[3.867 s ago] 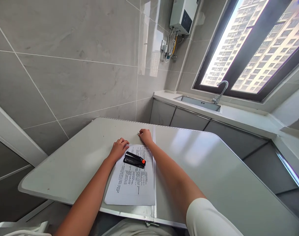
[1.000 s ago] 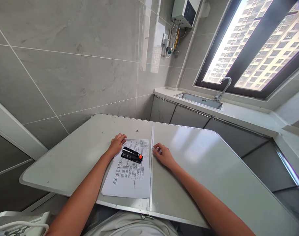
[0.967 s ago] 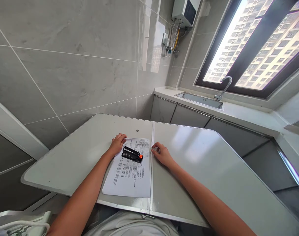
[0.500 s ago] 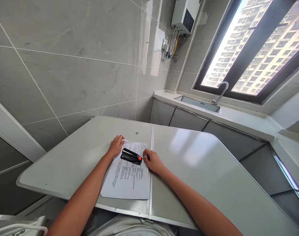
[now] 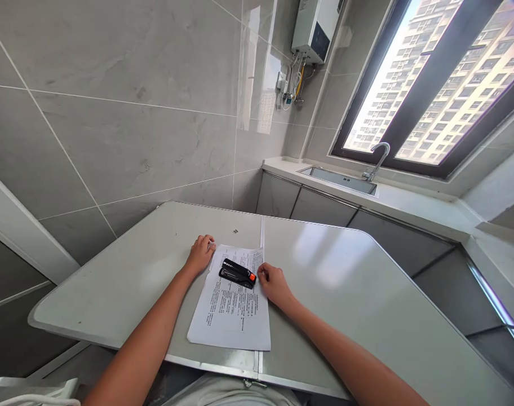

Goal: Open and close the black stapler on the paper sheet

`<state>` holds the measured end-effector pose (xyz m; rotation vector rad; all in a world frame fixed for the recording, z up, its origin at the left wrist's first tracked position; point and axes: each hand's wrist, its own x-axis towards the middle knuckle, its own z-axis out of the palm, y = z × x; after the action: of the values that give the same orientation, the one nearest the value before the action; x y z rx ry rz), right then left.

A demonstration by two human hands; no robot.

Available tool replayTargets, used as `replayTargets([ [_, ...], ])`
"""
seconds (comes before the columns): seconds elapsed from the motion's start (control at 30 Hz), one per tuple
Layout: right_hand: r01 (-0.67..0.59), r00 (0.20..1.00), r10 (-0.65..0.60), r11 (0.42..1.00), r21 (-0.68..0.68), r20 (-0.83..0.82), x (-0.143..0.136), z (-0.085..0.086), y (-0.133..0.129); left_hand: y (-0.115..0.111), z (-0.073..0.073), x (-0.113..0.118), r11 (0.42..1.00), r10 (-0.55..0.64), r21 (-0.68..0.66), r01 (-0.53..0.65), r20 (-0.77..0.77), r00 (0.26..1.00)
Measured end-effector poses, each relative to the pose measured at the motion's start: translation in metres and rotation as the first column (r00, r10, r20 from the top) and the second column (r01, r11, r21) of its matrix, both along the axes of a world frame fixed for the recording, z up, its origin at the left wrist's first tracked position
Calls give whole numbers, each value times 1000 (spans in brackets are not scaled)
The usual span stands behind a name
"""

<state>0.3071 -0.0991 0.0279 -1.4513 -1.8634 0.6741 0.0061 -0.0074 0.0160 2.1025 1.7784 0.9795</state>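
Printed sheets of paper [image 5: 227, 332] lie on the table in front of me, one edge at the upper left uneven. A black stapler [image 5: 237, 274] with an orange-red part at its right end rests on top of them. At the upper left corner, my left hand [image 5: 200, 255] has its fingers curled, with a bit of white paper showing at the fingertips. My right hand [image 5: 275, 283] is closed at the right edge of the sheets, thumb and fingers pinching there, close to the stapler's orange-red end. Its fingertips are partly hidden.
Small staples [image 5: 235, 231] lie on the light table [image 5: 324, 321] beyond the paper. A metal-trimmed seam [image 5: 262, 228] crosses the tabletop. Behind it runs a counter [image 5: 413, 202] with a sink [image 5: 341, 179] and faucet [image 5: 379, 160], and a tiled wall [image 5: 134, 141] stands at the left.
The sheets and stapler have shifted right and slightly towards me, now overlapping the table seam. My right hand has moved right with them; my left hand has stayed nearly in place.
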Motion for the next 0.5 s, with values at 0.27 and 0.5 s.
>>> replayTargets([
  [0.27,44,999,-44,999,-6,14,45,5,-6,-4,4,0,1000,-9,-10,9,-25,1000],
  [0.5,-4,997,10,997,-81,72,71,10,-1,-18,22,16,978,-205,-9,206,49,977],
])
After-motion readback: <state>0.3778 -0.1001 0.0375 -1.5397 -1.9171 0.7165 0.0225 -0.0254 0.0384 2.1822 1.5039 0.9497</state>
